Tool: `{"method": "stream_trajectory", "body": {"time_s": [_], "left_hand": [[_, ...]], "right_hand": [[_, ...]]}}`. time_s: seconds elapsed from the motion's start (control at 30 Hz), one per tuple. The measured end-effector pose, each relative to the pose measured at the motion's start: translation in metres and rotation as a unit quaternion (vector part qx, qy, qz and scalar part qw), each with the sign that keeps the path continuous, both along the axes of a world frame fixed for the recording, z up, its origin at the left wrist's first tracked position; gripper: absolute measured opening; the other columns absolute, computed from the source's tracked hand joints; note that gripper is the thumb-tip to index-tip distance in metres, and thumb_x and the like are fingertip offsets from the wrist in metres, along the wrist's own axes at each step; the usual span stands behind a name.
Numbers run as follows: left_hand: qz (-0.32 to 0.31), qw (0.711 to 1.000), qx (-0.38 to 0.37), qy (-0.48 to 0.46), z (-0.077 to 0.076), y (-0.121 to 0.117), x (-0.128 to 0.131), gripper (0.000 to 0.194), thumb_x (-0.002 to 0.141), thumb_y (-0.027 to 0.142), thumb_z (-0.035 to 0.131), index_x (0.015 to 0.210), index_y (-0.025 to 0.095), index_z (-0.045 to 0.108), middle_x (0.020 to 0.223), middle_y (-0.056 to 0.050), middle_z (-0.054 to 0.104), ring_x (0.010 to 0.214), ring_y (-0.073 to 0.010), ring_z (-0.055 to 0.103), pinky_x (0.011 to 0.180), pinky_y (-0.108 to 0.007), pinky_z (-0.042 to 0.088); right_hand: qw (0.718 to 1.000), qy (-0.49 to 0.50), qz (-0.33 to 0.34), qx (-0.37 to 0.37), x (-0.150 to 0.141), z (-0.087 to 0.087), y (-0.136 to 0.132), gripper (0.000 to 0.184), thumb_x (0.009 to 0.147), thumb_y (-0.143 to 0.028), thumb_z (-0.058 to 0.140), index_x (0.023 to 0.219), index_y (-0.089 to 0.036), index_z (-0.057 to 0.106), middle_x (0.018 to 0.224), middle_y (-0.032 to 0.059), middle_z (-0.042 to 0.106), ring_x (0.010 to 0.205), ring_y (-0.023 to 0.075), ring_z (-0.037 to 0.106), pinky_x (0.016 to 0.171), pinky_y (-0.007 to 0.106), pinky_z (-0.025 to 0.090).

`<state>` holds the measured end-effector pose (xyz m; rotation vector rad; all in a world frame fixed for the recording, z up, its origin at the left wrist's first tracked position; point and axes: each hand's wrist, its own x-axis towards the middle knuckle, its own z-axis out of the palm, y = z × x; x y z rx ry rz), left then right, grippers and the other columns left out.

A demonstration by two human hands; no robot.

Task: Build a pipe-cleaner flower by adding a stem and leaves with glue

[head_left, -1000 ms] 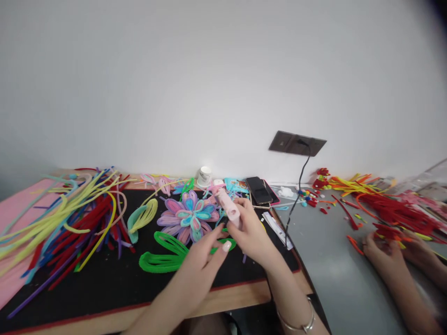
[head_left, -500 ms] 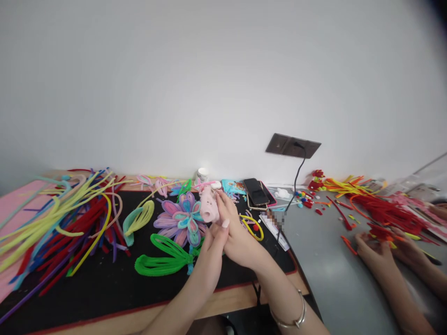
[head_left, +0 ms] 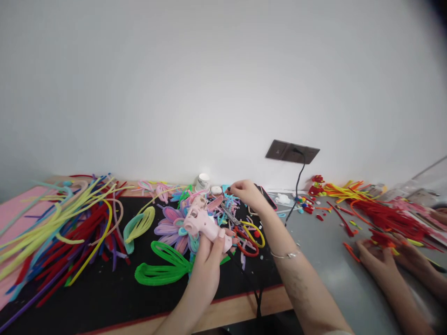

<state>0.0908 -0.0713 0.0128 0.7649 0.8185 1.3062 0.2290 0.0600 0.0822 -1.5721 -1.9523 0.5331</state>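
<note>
My left hand (head_left: 209, 253) is closed round the handle of a pale pink hot glue gun (head_left: 204, 223), held over the table with its cord trailing below. Behind the gun lies a purple, pink and blue pipe-cleaner flower (head_left: 169, 228), partly hidden. Green pipe-cleaner loops (head_left: 164, 274) rest just left of my left wrist. My right hand (head_left: 246, 191) reaches toward the back of the table, fingers pinched together above scattered pipe-cleaner pieces (head_left: 228, 204). Whatever sits between those fingertips is too small to name. Scissors (head_left: 244, 239) with red and black handles lie below my right hand.
Loose pipe cleaners (head_left: 84, 218) are heaped at the left. A white cup (head_left: 202, 181) and a small white case (head_left: 216, 190) stand by the wall. A plugged-in cord (head_left: 296, 190) hangs down. At the right, another person's hands (head_left: 379, 253) hold a red piece.
My right hand has left the glue gun and moved forward and right to the back of the table. The gun, now in my left hand alone, is lower and tilted, uncovering the scissors.
</note>
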Motion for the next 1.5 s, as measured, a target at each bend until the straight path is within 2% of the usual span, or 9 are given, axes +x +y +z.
{"method": "stream_trajectory", "body": {"time_s": [0.23, 0.37, 0.6, 0.87, 0.97, 1.03, 1.1, 1.3, 1.5], "left_hand": [[-0.013, 0.999, 0.029, -0.005, -0.012, -0.004, -0.003, 0.039, 0.082, 0.045, 0.061, 0.107, 0.018, 0.047, 0.089, -0.005, 0.063, 0.079, -0.0188, 0.061, 0.074, -0.034, 0.051], [-0.026, 0.999, 0.031, 0.004, -0.017, -0.004, -0.008, 0.039, 0.080, 0.047, 0.062, 0.102, 0.018, 0.049, 0.090, -0.007, 0.065, 0.080, -0.0199, 0.063, 0.074, -0.034, 0.051], [-0.017, 1.000, 0.018, 0.000, -0.008, -0.005, -0.012, 0.040, 0.075, 0.049, 0.068, 0.097, 0.018, 0.054, 0.086, -0.006, 0.066, 0.076, -0.0193, 0.063, 0.072, -0.031, 0.050], [-0.008, 1.000, 0.012, -0.002, -0.009, -0.007, -0.005, 0.043, 0.075, 0.048, 0.067, 0.102, 0.018, 0.053, 0.084, -0.004, 0.064, 0.075, -0.0182, 0.061, 0.071, -0.032, 0.049], [0.026, 1.000, 0.007, -0.009, -0.012, -0.007, 0.001, 0.043, 0.075, 0.047, 0.066, 0.102, 0.018, 0.050, 0.083, -0.003, 0.062, 0.072, -0.0176, 0.059, 0.069, -0.032, 0.048], [0.039, 0.999, 0.001, 0.003, -0.011, -0.006, 0.003, 0.043, 0.075, 0.046, 0.067, 0.102, 0.019, 0.049, 0.081, -0.003, 0.062, 0.069, -0.0178, 0.059, 0.066, -0.032, 0.048], [0.039, 0.999, 0.007, 0.016, -0.007, -0.004, 0.003, 0.040, 0.074, 0.044, 0.068, 0.100, 0.020, 0.048, 0.077, -0.001, 0.060, 0.065, -0.0175, 0.058, 0.063, -0.032, 0.048], [-0.002, 0.998, 0.028, 0.062, -0.001, 0.003, 0.007, 0.031, 0.078, 0.041, 0.065, 0.086, 0.022, 0.042, 0.058, 0.007, 0.052, 0.053, -0.0144, 0.056, 0.059, -0.028, 0.047], [0.004, 0.995, 0.024, 0.097, -0.002, 0.003, 0.021, 0.031, 0.078, 0.043, 0.064, 0.085, 0.022, 0.042, 0.056, 0.008, 0.049, 0.047, -0.0139, 0.051, 0.052, -0.027, 0.042]], "right_hand": [[0.974, -0.220, 0.022, -0.050, -0.047, -0.056, 0.056, 0.014, 0.077, -0.009, 0.061, 0.086, -0.012, 0.071, 0.096, 0.0119, 0.071, 0.094, 0.0213, 0.063, 0.080, 0.028, 0.045], [0.953, -0.290, 0.017, -0.091, -0.057, -0.068, 0.066, 0.027, 0.089, -0.027, 0.059, 0.113, -0.014, 0.060, 0.116, 0.0100, 0.061, 0.101, 0.0219, 0.060, 0.085, 0.040, 0.051], [0.961, -0.269, 0.018, -0.068, -0.045, -0.057, 0.074, 0.021, 0.077, -0.021, 0.068, 0.097, -0.015, 0.067, 0.106, 0.0152, 0.068, 0.100, 0.0273, 0.063, 0.081, 0.033, 0.048], [0.993, -0.095, -0.010, 0.064, -0.030, -0.028, 0.069, 0.017, 0.084, -0.011, 0.046, 0.094, -0.015, 0.058, 0.092, 0.0077, 0.071, 0.087, 0.0144, 0.066, 0.078, 0.023, 0.046], [0.987, 0.027, -0.063, 0.148, -0.023, -0.010, 0.051, 0.016, 0.090, -0.016, 0.036, 0.100, -0.015, 0.048, 0.101, 0.0114, 0.067, 0.087, 0.0128, 0.065, 0.075, 0.025, 0.049], [0.941, 0.224, -0.085, 0.238, -0.016, 0.003, 0.024, 0.006, 0.089, -0.022, 0.045, 0.092, -0.017, 0.044, 0.089, 0.0084, 0.068, 0.073, 0.0132, 0.066, 0.069, 0.027, 0.052], [0.895, 0.322, -0.072, 0.301, -0.010, 0.015, -0.014, 0.012, 0.087, -0.025, 0.054, 0.087, -0.019, 0.044, 0.078, 0.0034, 0.066, 0.067, 0.0128, 0.065, 0.066, 0.028, 0.053], [0.883, 0.325, -0.011, 0.339, -0.003, 0.021, -0.126, 0.014, 0.088, -0.020, 0.058, 0.085, -0.022, 0.044, 0.084, 0.0024, 0.066, 0.064, 0.0134, 0.066, 0.064, 0.032, 0.056], [0.876, 0.292, 0.047, 0.381, -0.003, 0.007, -0.156, 0.015, 0.087, -0.011, 0.054, 0.092, -0.024, 0.049, 0.087, 0.0048, 0.067, 0.071, 0.0175, 0.068, 0.059, 0.033, 0.057]]}}
